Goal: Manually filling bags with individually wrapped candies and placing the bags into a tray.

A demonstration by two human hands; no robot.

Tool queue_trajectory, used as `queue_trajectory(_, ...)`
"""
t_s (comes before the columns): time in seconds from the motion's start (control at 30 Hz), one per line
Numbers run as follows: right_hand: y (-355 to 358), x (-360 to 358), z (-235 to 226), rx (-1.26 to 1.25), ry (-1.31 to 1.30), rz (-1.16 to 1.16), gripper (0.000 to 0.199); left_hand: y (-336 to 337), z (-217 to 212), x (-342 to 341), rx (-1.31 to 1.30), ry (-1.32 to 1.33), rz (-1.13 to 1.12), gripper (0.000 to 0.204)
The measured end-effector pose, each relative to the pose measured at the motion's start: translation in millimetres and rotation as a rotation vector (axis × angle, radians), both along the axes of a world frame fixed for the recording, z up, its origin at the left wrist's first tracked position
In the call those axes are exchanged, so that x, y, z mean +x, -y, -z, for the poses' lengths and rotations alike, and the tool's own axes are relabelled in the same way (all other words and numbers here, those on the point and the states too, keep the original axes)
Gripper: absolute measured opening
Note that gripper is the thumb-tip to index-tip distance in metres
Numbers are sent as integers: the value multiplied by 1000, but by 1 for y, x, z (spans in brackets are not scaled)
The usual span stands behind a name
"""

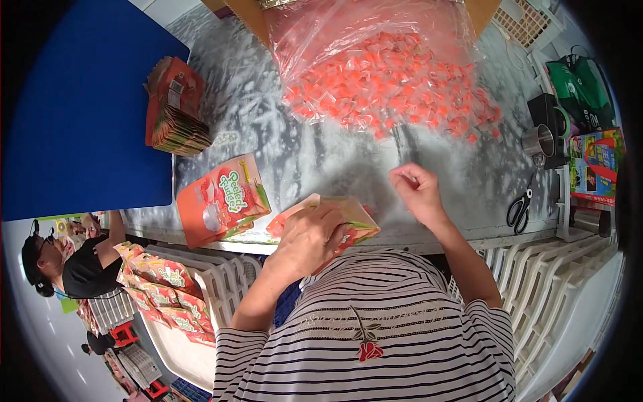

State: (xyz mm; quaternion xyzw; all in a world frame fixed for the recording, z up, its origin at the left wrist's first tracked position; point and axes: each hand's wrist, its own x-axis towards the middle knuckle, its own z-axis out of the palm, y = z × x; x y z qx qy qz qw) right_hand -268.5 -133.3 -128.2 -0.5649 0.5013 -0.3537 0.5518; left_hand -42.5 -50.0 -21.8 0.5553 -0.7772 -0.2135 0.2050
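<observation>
Under my left hand sits an orange stand-up pouch, its mouth turned toward my right; my fingers are wrapped over its top and clamped on it, holding it at the near edge of the grey table. Just right of that pouch my right hand hovers above the tabletop with the fingers curled together, thumb pressed to fingertips in a pinch; whether anything small is caught between them I cannot tell. Beyond my right fingers, well apart from them, lies a clear plastic bag spilling a heap of small orange sachets across the table. Left of my left hand, near it but not touching, lies another orange pouch, flat on the table. Farther left and away from me is a stack of flat pouches beside a blue board. Right of my right hand, near the table's edge, lie black scissors, and past them stands a steel cup. Below my left elbow a white crate holds more orange pouches.
</observation>
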Motion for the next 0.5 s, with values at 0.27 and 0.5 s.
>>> queue_trajectory(0.27, -15, 66, -54, 541, 695, -79, 11, 4, -3, -5, 112, -79, 69, 15)
queue_trajectory(0.5, -19, 76, -40, -544, -12, -188, 11, 4, -3, -5, 129, -263, 139, 14)
